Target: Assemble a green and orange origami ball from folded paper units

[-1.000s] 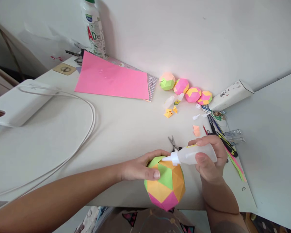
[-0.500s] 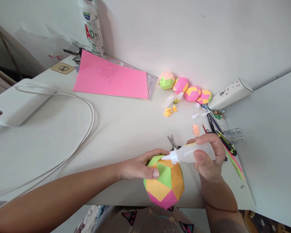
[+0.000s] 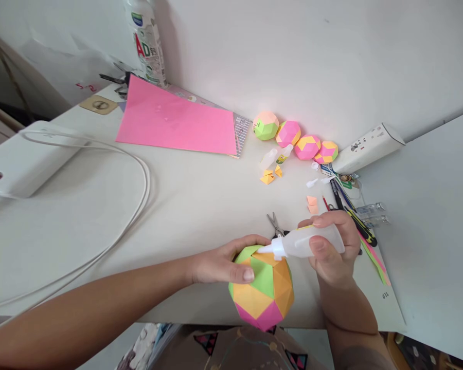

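Note:
A faceted paper ball (image 3: pixel 263 291) in orange, green and pink sits at the near edge of the white desk (image 3: pixel 200 205). My left hand (image 3: pixel 224 264) grips its upper left side, thumb across a green face. My right hand (image 3: pixel 334 252) is closed around a small clear glue bottle (image 3: pixel 306 243) held sideways. The bottle's white nozzle tip touches the top of the ball. Small scissors (image 3: pixel 274 225) lie just behind the ball.
Several smaller paper balls (image 3: pixel 296 140) line the wall. A pink sheet (image 3: pixel 177 121) lies at the back left beside a tall bottle (image 3: pixel 146 38). Pens and a cutter (image 3: pixel 351 210) lie at the right, folded paper bits (image 3: pixel 270 176) in the middle, a white cable (image 3: pixel 139 200) at the left.
Hardly anything has moved. The nozzle tip has crept slightly left along the top of the ball, and the view has shifted a little.

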Demonstrator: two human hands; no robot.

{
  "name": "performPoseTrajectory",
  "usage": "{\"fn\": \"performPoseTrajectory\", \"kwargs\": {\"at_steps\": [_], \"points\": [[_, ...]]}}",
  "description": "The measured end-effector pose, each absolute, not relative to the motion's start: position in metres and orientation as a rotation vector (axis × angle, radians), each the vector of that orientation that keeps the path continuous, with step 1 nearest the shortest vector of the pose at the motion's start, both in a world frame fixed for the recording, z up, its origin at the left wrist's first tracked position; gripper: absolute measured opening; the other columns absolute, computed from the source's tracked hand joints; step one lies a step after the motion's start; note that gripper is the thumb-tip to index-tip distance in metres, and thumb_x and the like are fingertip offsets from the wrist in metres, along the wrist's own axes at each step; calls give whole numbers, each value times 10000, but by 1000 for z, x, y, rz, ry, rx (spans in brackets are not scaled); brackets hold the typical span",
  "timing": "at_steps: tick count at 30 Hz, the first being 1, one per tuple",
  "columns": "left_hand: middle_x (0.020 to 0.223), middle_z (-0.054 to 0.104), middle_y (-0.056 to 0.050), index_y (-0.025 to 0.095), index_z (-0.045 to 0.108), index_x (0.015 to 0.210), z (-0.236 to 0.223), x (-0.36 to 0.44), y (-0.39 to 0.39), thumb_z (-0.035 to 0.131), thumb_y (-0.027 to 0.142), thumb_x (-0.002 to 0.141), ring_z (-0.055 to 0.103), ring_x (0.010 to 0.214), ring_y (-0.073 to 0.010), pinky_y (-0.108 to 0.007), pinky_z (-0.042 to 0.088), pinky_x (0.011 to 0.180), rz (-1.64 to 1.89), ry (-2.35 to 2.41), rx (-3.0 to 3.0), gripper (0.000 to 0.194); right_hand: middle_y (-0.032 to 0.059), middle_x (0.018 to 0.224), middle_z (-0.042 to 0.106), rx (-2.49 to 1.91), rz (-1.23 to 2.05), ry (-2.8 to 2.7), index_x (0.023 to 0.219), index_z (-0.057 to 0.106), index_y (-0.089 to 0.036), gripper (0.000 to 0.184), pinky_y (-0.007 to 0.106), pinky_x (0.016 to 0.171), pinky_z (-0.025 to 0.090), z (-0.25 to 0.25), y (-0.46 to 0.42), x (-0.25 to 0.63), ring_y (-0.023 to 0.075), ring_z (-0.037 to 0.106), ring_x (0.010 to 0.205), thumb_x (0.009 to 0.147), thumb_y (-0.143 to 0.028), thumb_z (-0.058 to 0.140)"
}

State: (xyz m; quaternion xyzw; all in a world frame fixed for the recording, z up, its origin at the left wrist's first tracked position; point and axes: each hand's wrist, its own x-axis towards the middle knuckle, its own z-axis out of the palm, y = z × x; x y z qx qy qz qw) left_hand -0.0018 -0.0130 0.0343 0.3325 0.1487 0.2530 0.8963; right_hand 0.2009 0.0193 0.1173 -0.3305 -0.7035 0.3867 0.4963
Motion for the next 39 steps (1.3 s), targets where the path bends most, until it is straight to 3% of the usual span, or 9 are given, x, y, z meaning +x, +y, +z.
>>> {"fn": "performPoseTrajectory", "kwargs": {"at_steps": [10, 18, 32, 39], "points": [[1193, 571, -82, 230, 445, 1293, 32, -2, -14, 844, 522, 588, 572, 1064, -259, -384, 444, 903, 536, 291, 694, 861, -27, 638, 561, -803, 892, -1738, 929, 593, -270, 138, 227, 377, 404, 117, 18, 203, 141, 557, 515, 823, -316, 669], [1173, 578, -77, 233, 466, 1273, 33, 0, -14, 846, 515, 589, 576, 1052, -255, -369, 449, 885, 540, 279, 697, 832, 2, 769, 646, -764, 823, -1788, 958, 603, -275, 152, 277, 438, 473, 114, 18, 208, 145, 583, 528, 826, -314, 666], [1186, 574, -80, 234, 456, 1289, 31, -1, -14, 841, 517, 600, 574, 1060, -259, -379, 443, 897, 544, 273, 700, 838, -3, 768, 640, -751, 851, -1792, 970, 607, -288, 161, 276, 416, 458, 116, 19, 207, 144, 578, 525, 822, -298, 669], [1241, 564, -104, 233, 445, 1299, 31, -2, -13, 825, 538, 608, 560, 1114, -299, -417, 440, 922, 514, 291, 733, 845, -13, 645, 554, -574, 672, -1934, 907, 637, -258, 117, 296, 431, 476, 131, 20, 201, 162, 576, 520, 803, -271, 689]]}}
